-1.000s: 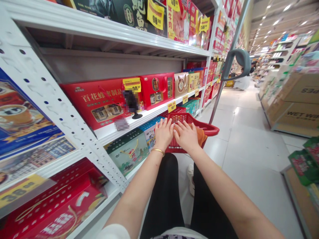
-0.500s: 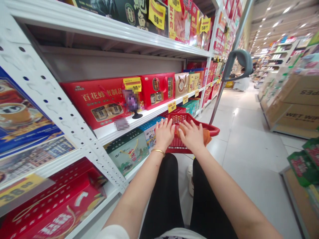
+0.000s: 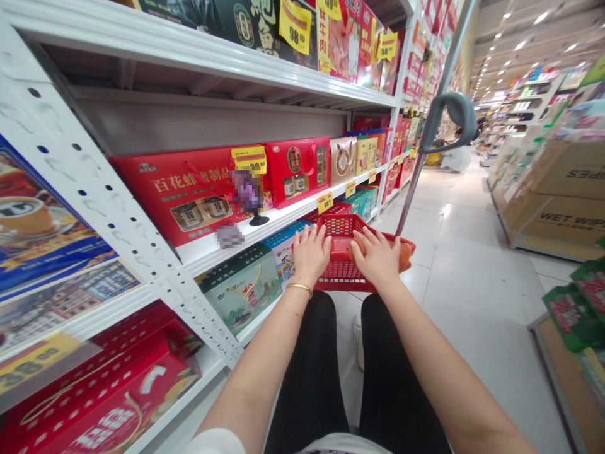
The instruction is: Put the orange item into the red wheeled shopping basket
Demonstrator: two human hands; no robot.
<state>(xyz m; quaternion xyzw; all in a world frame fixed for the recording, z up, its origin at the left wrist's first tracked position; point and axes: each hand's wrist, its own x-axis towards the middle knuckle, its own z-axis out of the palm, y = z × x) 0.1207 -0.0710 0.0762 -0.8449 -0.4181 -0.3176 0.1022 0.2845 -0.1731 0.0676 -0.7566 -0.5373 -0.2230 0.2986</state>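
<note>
A red plastic basket [image 3: 344, 222] with perforated sides stands in front of my knees, beside the lower shelf. My left hand [image 3: 312, 257] lies at its left side, fingers stretched and apart, with nothing seen in them. Over an orange cloth [image 3: 405, 254] at the basket's right side, my right hand [image 3: 377, 257] presses down with its fingers bent. Most of the cloth is hidden beneath that hand. A metal pole with a grey loop handle [image 3: 448, 123] rises at a slant from the basket's far right end.
White shelving [image 3: 278, 230] runs along my left, bearing red gift boxes [image 3: 189, 195] and a small pixelated object on a black stand [image 3: 259, 221]. Cartons [image 3: 558, 224] are stacked across the tiled aisle. Green packets [image 3: 571, 315] lie at the right edge. A person [image 3: 456, 154] is low down far along the aisle.
My right hand has slid to the right with the orange cloth, uncovering more of the basket's red surface between my hands. The left hand has stayed nearly still.
</note>
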